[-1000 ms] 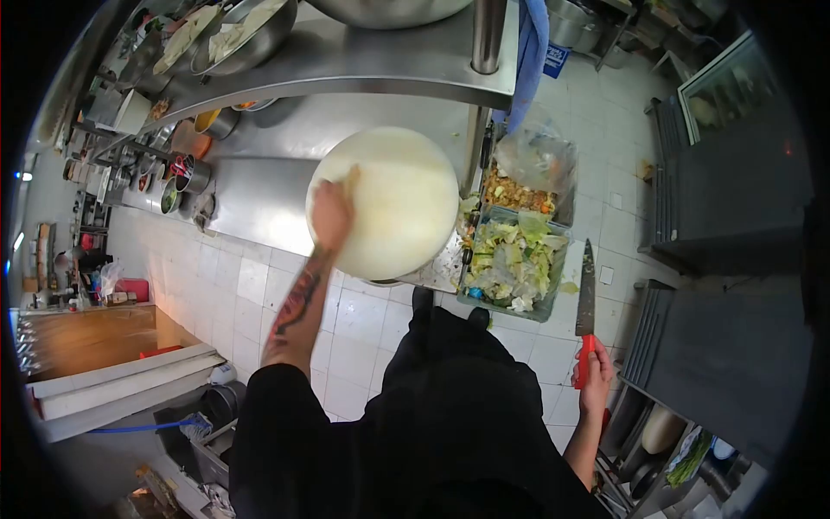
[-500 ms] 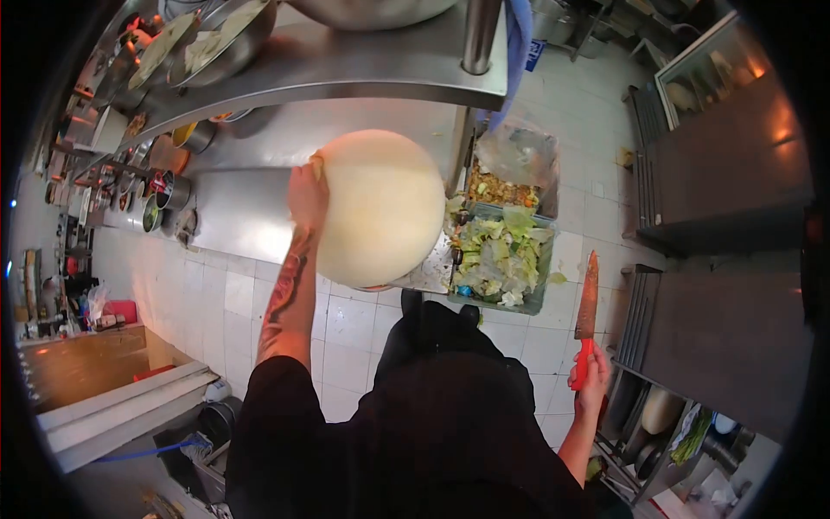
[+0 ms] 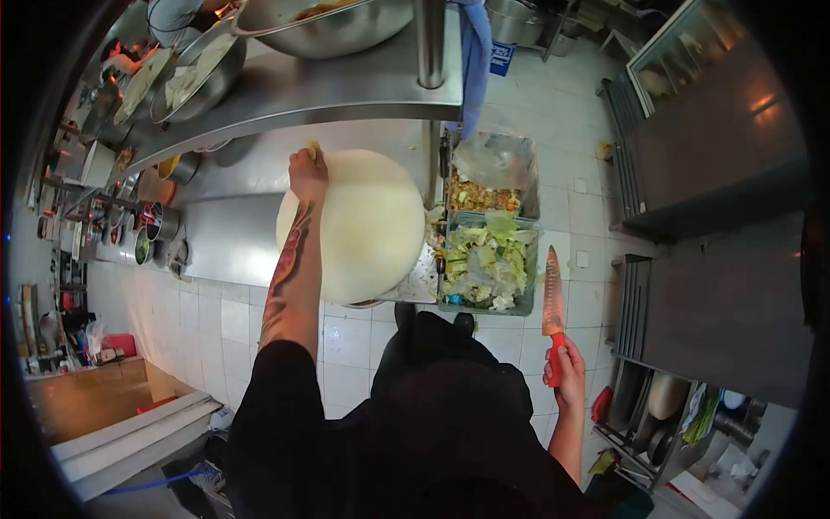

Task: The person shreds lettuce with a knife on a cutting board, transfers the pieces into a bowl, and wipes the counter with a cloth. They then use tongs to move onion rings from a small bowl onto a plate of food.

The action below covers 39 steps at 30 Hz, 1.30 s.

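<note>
A large round white cutting board (image 3: 372, 225) lies on the steel counter in front of me. My left hand (image 3: 309, 176) reaches over its far left edge, fingers closed on a small yellowish piece (image 3: 313, 149) whose kind I cannot make out. Off to the right, past the counter's end, my right hand (image 3: 566, 372) grips a chef's knife (image 3: 553, 298) by its red handle. The blade points up and away from me, with reddish light or smears on it.
Right of the board stand a crate of lettuce scraps (image 3: 488, 268) and a crate of mixed food waste (image 3: 493, 195). A steel shelf (image 3: 337, 95) overhangs the counter, carrying metal bowls (image 3: 203, 78). Dark-topped steel units (image 3: 718, 303) line the right side.
My left hand has moved forward, away from me, along the board's left side with the small piece. The knife hand has come slightly left. My view has shifted a little.
</note>
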Each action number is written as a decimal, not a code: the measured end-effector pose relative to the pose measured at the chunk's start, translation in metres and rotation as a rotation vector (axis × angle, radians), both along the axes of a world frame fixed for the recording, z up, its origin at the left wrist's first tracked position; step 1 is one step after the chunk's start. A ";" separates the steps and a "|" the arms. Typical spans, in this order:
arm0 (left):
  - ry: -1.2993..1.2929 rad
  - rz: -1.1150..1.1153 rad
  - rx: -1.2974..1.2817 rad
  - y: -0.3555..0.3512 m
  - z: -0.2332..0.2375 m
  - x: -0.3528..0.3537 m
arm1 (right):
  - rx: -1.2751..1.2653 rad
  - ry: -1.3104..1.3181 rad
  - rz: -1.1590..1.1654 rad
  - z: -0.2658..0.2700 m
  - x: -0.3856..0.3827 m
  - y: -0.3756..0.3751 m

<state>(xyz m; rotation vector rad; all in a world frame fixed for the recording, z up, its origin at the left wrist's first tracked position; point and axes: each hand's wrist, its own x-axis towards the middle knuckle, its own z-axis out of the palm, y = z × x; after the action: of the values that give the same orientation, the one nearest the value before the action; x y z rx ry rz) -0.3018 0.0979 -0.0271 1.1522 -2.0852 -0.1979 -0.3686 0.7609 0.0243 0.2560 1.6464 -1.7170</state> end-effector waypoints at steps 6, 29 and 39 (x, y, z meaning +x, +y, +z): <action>0.106 -0.554 0.145 0.126 -0.030 -0.034 | 0.015 -0.036 0.076 -0.011 0.005 -0.006; 0.282 -1.047 0.567 0.396 0.029 -0.041 | -0.422 -0.188 0.128 0.001 -0.045 -0.079; 0.269 -1.067 0.500 0.407 0.067 -0.071 | -0.342 -0.191 0.115 0.043 -0.035 -0.002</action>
<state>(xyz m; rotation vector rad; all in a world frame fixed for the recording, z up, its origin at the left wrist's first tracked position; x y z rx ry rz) -0.3728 0.5049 0.0396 0.1041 -2.2433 -1.3400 -0.4036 0.7586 0.0676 0.1519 1.1855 -1.7917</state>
